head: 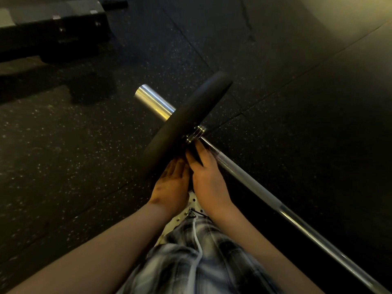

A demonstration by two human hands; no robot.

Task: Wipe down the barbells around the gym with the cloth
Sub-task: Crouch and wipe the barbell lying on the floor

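Both hands at the inner face of the barbell's black plate

The barbell (244, 177) lies on the speckled rubber floor (84, 155), its black plate (186, 124) standing on edge; the bright sleeve end (152, 100) sticks out beyond the plate and the shaft runs away from it on the near side. The left hand (171, 187) rests flat against the plate's inner face, fingers straight and released. The right hand (209, 179), just beside it, stretches its fingers toward the collar (196, 133) where the shaft meets the plate. A dark patch lies under its thumb, and the dim light leaves it unclear whether the right hand grasps anything or whether that patch is the cloth. Plaid trousers (201, 262) show below the plate.
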